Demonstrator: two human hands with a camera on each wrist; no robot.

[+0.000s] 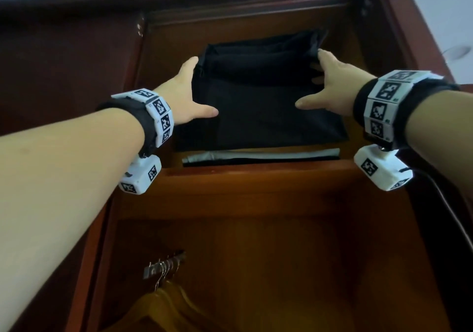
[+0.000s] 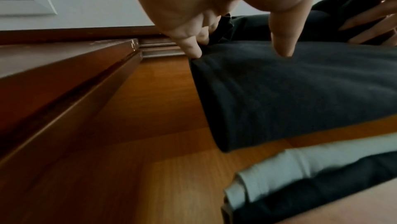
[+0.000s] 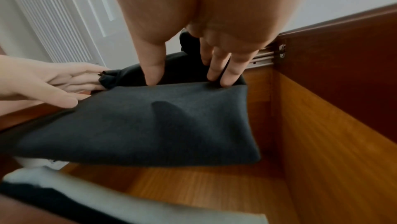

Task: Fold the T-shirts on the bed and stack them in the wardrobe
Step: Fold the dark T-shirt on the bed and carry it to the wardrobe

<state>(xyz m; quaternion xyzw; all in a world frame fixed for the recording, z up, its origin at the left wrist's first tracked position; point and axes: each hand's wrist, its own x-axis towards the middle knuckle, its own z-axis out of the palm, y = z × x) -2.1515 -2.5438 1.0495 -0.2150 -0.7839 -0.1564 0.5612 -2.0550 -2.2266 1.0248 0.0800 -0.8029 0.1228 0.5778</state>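
Folded dark grey cotton T-shirt (image 1: 258,106) is carried above upper wardrobe shelf (image 1: 256,171), over stack of folded white and black garments (image 1: 261,156) near shelf front edge. Left hand (image 1: 190,93) pinches left side edge, thumb below, fingers (image 2: 193,47) on top. Right hand (image 1: 330,86) pinches right side edge same way. Cloth looks light, soft, floppy; middle sags. Best hold: both side edges, all layers together, else fold opens.

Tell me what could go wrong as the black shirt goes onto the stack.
1. The black shirt is held only at its far edge by the left hand and right hand; the sagging front may unfold.
2. It could drag the white shirt on the stack askew.
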